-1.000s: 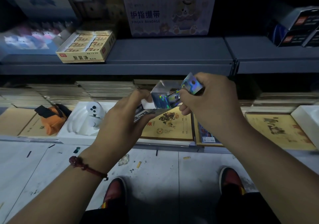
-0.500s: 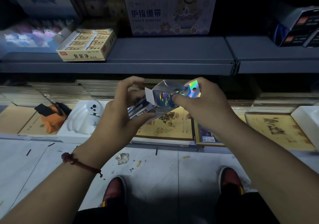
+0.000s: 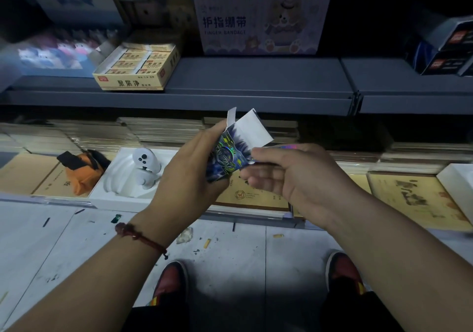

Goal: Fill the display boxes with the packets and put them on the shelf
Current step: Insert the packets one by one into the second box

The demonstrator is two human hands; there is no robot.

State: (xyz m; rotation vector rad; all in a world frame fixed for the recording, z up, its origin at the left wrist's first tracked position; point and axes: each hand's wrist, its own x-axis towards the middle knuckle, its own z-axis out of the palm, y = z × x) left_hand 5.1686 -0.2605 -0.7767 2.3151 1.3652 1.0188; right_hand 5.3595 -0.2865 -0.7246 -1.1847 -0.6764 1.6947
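Observation:
A small holographic blue display box (image 3: 230, 156) is held upright in front of the lower shelf, its white lid flap (image 3: 252, 130) standing open at the top. My left hand (image 3: 190, 171) grips the box from the left side. My right hand (image 3: 289, 175) is just right of it, thumb and fingertips touching the box's right edge, and something shiny shows behind its knuckles. I cannot tell what is inside the box. The grey upper shelf (image 3: 256, 80) runs across above my hands.
A yellow open carton (image 3: 135, 69) of small boxes sits on the upper shelf, a "finger bandage" box (image 3: 261, 19) behind it. The lower shelf holds flat yellow booklets (image 3: 419, 198), a white tray with a figure (image 3: 143, 165) and an orange pouch (image 3: 82, 167). My shoes (image 3: 171, 280) stand on the littered floor.
The box was turned from lying sideways to upright, and its white lid flap now points up. My right hand dropped lower and slid to the box's right edge.

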